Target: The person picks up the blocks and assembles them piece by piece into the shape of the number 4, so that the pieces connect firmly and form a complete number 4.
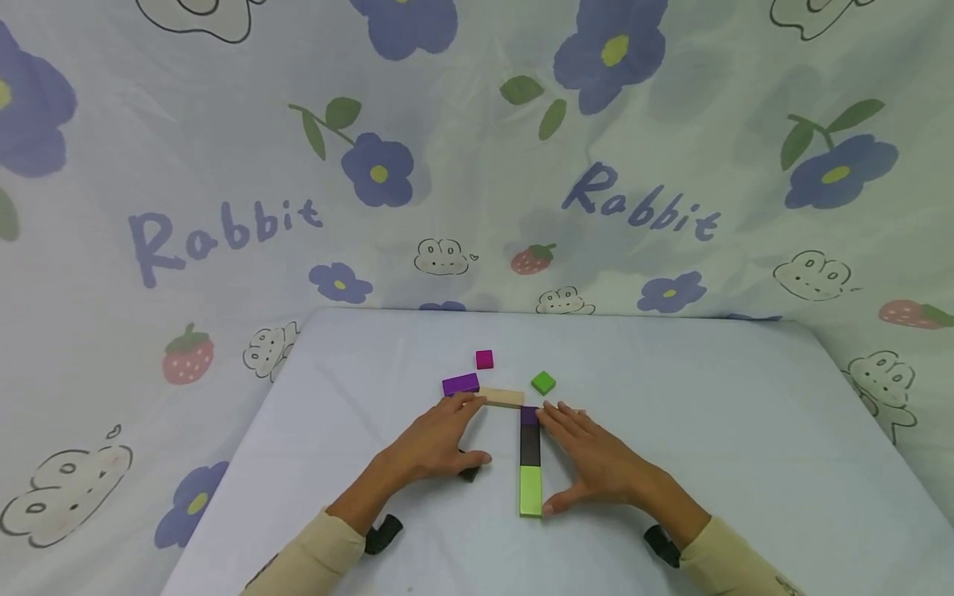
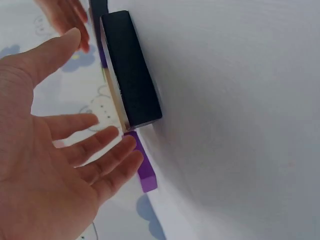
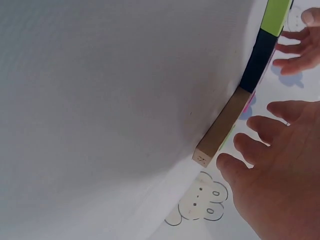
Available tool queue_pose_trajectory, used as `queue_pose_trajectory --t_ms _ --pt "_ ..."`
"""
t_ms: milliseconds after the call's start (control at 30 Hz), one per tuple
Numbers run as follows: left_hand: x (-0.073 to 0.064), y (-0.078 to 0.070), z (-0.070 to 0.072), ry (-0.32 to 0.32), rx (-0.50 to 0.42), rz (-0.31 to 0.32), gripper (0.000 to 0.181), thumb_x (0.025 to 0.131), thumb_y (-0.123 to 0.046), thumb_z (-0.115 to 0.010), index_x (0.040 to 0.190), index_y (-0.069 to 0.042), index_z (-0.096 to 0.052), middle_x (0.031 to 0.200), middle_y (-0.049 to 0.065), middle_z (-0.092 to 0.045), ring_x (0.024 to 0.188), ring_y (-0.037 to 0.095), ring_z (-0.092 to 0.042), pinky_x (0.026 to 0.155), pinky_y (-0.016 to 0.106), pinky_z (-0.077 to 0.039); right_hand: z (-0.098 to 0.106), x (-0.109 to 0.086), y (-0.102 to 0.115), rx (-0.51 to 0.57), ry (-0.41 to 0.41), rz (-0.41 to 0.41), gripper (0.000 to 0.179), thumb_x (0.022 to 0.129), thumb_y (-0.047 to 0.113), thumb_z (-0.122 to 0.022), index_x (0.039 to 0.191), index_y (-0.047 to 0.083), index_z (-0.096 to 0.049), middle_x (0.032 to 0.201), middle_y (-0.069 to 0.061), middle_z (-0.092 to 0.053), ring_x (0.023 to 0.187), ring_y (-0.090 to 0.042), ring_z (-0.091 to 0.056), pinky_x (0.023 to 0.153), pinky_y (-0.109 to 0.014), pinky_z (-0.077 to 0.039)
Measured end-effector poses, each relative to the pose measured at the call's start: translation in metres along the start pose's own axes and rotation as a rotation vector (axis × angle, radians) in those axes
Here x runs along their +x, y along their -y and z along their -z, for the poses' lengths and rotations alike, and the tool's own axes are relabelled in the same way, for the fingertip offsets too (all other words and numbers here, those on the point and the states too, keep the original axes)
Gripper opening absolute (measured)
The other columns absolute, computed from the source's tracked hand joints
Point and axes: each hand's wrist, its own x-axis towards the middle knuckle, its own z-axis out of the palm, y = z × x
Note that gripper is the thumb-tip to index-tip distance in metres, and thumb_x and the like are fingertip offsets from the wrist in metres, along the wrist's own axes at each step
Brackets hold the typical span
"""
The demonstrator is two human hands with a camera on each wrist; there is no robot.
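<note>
A straight row runs toward the person in the head view: a dark purple block, a black block and a lime green block. Along its right side lies my right hand, fingers extended by the purple end and thumb at the lime end. My left hand is spread over a second black block, mostly hidden there but plain as a long black block in the left wrist view. Its fingertips reach a wooden block and a bright purple block.
Behind the row lie a magenta cube and a green cube. Everything rests on a white-covered table. A printed cloth with flowers and rabbits hangs behind it. Black wrist devices show under both forearms.
</note>
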Motion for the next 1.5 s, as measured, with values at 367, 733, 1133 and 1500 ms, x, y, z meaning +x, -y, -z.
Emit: queue_pose_trajectory --t_ms 367,733,1133,1500 --pt "0.003 0.001 -0.002 -0.022 0.003 0.054 0.084 0.088 -0.048 -0.076 0.151 -0.003 -0.043 0.148 0.014 -0.047 0.134 0.030 -0.048 0.110 0.048 -0.042 -0.004 0.002 -0.001 -0.041 -0.002 -0.003 0.133 0.065 0.085 -0.070 0.161 0.007 -0.023 0.167 -0.009 -0.021 0.154 -0.033 -0.014 0.122 -0.052 -0.017" --pt "0.009 -0.002 -0.004 -0.035 0.043 0.083 0.081 0.090 -0.051 -0.073 0.147 0.000 -0.047 0.143 0.017 -0.050 0.130 0.031 -0.051 0.108 0.047 -0.044 -0.005 0.003 0.002 -0.053 0.000 -0.014 0.133 0.064 0.085 -0.071 0.161 0.006 -0.023 0.167 -0.009 -0.020 0.154 -0.033 -0.013 0.121 -0.052 -0.017" --pt "0.017 -0.006 -0.006 -0.021 0.053 0.098 0.081 0.091 -0.052 -0.072 0.144 0.004 -0.049 0.137 0.017 -0.053 0.124 0.029 -0.052 0.107 0.045 -0.045 -0.008 0.005 0.001 -0.066 -0.003 0.002 0.130 0.067 0.086 -0.067 0.160 0.005 -0.024 0.167 -0.009 -0.022 0.154 -0.033 -0.014 0.121 -0.052 -0.019" --pt "0.028 -0.012 -0.010 -0.035 0.059 0.126 0.076 0.094 -0.050 -0.069 0.143 0.006 -0.050 0.137 0.019 -0.054 0.124 0.031 -0.052 0.106 0.047 -0.045 -0.009 0.007 0.002 -0.098 0.014 -0.009 0.126 0.069 0.084 -0.068 0.160 0.007 -0.028 0.167 -0.006 -0.024 0.154 -0.031 -0.015 0.122 -0.051 -0.018"
